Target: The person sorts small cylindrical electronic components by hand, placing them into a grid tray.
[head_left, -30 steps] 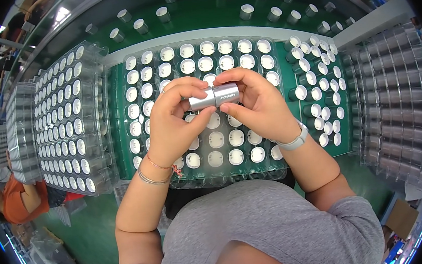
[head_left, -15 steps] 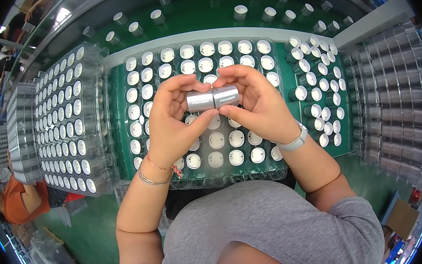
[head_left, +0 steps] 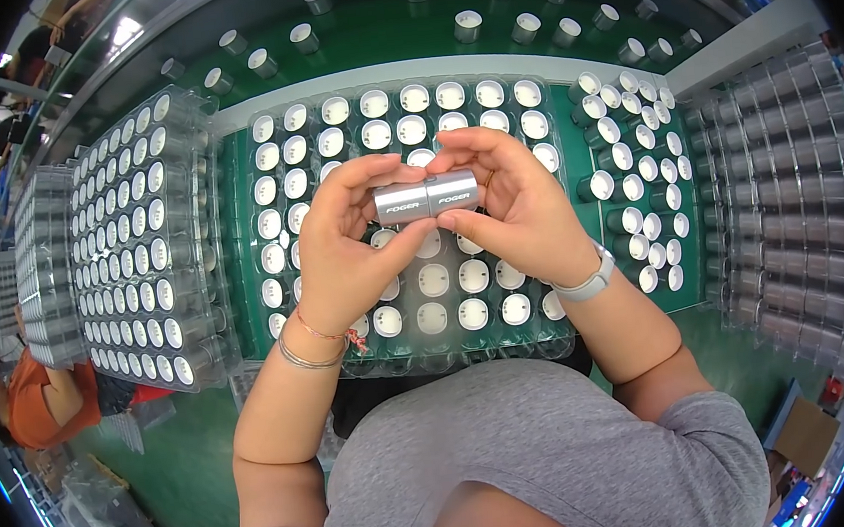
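Observation:
My left hand [head_left: 332, 241] grips one short silver-grey cylinder [head_left: 397, 196], fingers curled over its top and the thumb below. My right hand [head_left: 529, 204] holds a matching cylinder [head_left: 454, 189] in the same way. The two cylinders lie sideways, end to end, their inner ends meeting with only a thin seam visible. Both hands hover over a clear plastic tray [head_left: 455, 353] filled with rows of upright cylinders, whose white oval ends face up. My hands and forearms hide part of the tray's middle.
Behind the tray, a green conveyor belt [head_left: 378, 46] carries scattered cylinders. Loose upright cylinders [head_left: 621, 157] stand on the green surface at right. Filled trays [head_left: 130, 251] are stacked at left, and more stacked trays [head_left: 784, 212] stand far right. A person in orange [head_left: 52, 396] is at far left.
The two cylinders have come closer together, and their printed sides have turned slightly and line up better. Cylinders on the belt have shifted left.

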A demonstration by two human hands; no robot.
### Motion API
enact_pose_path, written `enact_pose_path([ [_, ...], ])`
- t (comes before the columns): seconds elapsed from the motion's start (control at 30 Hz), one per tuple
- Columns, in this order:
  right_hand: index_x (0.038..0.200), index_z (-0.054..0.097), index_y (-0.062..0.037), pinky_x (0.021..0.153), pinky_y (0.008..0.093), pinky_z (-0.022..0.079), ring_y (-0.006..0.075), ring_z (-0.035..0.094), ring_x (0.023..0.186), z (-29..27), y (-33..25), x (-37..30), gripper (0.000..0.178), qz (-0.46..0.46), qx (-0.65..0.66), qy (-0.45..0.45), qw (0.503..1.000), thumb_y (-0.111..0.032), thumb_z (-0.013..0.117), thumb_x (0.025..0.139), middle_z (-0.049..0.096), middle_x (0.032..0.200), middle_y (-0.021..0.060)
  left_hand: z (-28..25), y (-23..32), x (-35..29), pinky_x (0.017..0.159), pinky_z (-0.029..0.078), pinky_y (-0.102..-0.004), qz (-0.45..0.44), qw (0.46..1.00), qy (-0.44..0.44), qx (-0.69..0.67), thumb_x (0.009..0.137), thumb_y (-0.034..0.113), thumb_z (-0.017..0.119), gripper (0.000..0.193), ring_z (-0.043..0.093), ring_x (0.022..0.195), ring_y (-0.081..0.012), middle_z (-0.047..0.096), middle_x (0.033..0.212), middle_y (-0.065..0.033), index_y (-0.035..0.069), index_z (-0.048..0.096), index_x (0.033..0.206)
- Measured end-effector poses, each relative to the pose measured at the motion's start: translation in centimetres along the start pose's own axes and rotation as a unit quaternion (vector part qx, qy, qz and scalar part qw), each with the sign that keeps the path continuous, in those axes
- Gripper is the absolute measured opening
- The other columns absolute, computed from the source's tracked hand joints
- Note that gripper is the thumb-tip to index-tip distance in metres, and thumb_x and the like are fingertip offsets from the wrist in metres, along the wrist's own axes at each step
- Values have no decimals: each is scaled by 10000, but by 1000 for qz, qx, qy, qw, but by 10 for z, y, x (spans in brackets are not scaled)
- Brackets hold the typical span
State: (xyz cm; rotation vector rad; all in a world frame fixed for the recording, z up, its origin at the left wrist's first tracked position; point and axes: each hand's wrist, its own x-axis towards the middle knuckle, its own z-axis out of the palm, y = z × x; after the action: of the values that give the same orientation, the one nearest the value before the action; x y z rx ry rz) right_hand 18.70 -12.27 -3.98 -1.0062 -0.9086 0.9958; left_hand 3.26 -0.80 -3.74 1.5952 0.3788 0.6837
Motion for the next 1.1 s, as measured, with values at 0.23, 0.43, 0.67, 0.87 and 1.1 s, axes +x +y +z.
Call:
enact_pose_path([
  [0.23, 1313, 458, 0, 935, 308, 490, 171, 557, 1107, 1, 1, -1, 542, 16, 10, 5, 1000, 91, 660, 818, 535, 1172, 101, -1, -4, 0, 909, 524, -301, 19, 999, -10, 34, 738, -68, 725, 546, 617, 1084, -189, 609, 1142, -116, 3, 502, 1232],
  [0.43, 1296, 470, -1, 944, 315, 480, 171, 556, 1107, 0, 1, 0, 520, 16, 8, 1, 1000, 88, 662, 821, 538, 1170, 95, 0, -3, 0, 906, 525, -303, 29, 999, -14, 33, 739, -63, 722, 555, 623, 1077, -193, 617, 1145, -117, 0, 490, 1240],
  [0.67, 1283, 480, 1, 951, 321, 475, 175, 555, 1110, 0, 2, -1, 505, 7, 3, 0, 1000, 83, 665, 820, 545, 1165, 92, -1, -2, 0, 926, 515, -348, 36, 998, -36, 40, 739, -115, 694, 615, 617, 1099, -240, 627, 1175, -171, 22, 428, 1276],
  [0.87, 1277, 485, 4, 954, 329, 476, 178, 559, 1109, 0, 0, -1, 499, -1, -39, -3, 999, 75, 671, 819, 544, 1185, 92, -2, -4, -1, 927, 514, -347, 65, 995, -42, 56, 739, -114, 695, 610, 619, 1096, -236, 629, 1167, -162, 21, 429, 1272],
  [1.1, 1252, 515, -4, 953, 329, 478, 186, 557, 1126, -2, -2, -1, 463, 11, -95, -14, 995, 53, 677, 822, 537, 1202, 89, 0, 0, 0, 924, 515, -344, 17, 999, -32, 41, 738, -113, 697, 614, 614, 1097, -228, 627, 1155, -150, 28, 429, 1272],
])
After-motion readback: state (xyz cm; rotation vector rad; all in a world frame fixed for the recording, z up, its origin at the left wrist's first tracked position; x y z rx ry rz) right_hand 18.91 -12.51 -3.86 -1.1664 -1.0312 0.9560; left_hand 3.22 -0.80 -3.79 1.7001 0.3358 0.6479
